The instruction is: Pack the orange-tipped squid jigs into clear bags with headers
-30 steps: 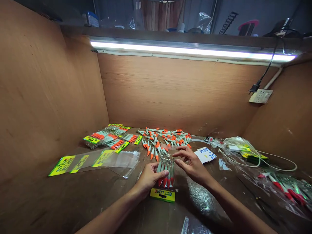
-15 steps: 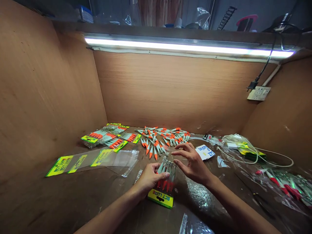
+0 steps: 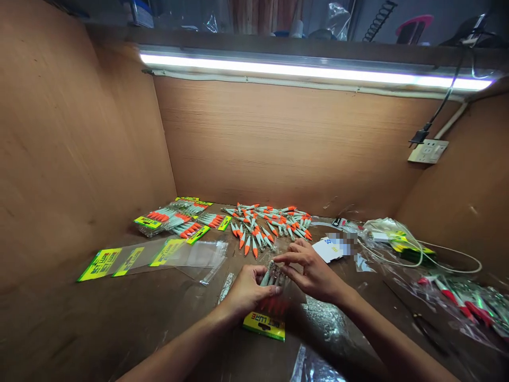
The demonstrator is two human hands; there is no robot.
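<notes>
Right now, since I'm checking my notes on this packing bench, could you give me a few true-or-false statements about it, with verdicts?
1. The left hand and right hand are both on one bag of lures. True.
2. The loose lures lie in a pile beyond the hands. True.
3. The empty bags lie to the right of the hands. False: they lie to the left.
4. The light strip is off. False: it is lit.

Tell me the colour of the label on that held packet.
Yellow with dark lettering: label on the packet, head view.
</notes>
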